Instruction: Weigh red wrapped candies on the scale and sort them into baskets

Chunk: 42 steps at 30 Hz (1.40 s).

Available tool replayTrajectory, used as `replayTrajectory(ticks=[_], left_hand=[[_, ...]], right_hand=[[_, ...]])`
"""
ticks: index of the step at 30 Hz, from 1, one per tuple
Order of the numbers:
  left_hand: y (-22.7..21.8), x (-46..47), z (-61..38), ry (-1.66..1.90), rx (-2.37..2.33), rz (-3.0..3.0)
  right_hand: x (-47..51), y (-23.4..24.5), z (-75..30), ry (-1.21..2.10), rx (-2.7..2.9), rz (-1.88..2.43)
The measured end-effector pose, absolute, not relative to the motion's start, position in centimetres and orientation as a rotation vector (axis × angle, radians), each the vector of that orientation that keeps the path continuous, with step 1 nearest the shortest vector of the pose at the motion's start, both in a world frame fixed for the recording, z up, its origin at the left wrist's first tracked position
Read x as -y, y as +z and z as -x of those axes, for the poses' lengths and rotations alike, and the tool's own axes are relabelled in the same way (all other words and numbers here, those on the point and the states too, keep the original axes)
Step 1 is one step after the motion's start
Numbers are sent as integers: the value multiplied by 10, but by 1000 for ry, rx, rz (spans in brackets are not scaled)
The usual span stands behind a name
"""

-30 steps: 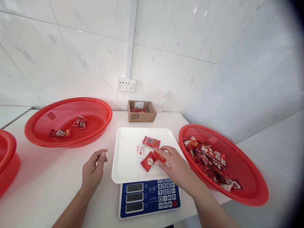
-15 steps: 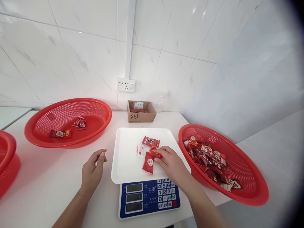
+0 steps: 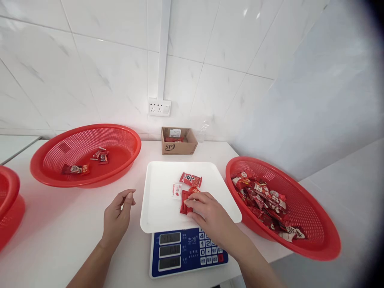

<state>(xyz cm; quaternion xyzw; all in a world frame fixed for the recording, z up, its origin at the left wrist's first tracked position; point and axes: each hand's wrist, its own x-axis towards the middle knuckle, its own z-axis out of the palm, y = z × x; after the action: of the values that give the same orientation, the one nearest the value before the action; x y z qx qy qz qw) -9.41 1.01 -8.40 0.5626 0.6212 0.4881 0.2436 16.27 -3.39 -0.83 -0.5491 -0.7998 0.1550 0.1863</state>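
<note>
My right hand (image 3: 207, 212) is over the white weighing tray (image 3: 159, 214), its fingers closed on a dark red snack packet (image 3: 184, 203) and covering part of it. Just behind those fingers lies an orange-red packet (image 3: 194, 190), partly hidden. A red packet with dark lettering (image 3: 191, 179) and a small white-and-pink packet (image 3: 177, 190) rest nearby on the tray. Left of the tray, my left hand (image 3: 118, 214) hovers over the table with curled fingers and thumb close to the index finger; nothing shows in it. Below the tray is the blue scale panel (image 3: 189, 270).
A red basket (image 3: 318, 224) heaped with packets stands at right. Another red basket (image 3: 120, 136), holding several packets, is at back left, and part of a third (image 3: 12, 200) shows at the left edge. A cardboard box (image 3: 180, 149) with packets sits near the wall.
My right hand has shifted slightly left and towards me, from the orange-red packet to the dark red one, which it now grips. My left hand has stayed nearly still.
</note>
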Motion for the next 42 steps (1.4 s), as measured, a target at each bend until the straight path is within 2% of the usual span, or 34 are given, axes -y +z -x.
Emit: replayTrajectory(ticks=[8,14,21,28,31,35,42], left_hand=[[-84,-12,95,1328,-1690,-1551],[-84,-11,96,1338,-1692,-1561],[-84,-10,96,1329,-1708,-1555],[-45,4,95,1403,-1706,-1653],[-17,4,79,1208,-1450,-1984],[9,-11,37,744,-1149,-2334],[9,-37,-30,90,-937,-2553]], right_hand=[[14,-14,-167,241,2183,1688],[11,-8,-178,446,2178,1861],[21,-10,-180,522,2181,1931],[41,-7,-192,520,2129,1884],[51,-10,-203,485,2072,1859],[64,-18,-217,433,2012,1828],[94,-34,-247,265,1901,1720]])
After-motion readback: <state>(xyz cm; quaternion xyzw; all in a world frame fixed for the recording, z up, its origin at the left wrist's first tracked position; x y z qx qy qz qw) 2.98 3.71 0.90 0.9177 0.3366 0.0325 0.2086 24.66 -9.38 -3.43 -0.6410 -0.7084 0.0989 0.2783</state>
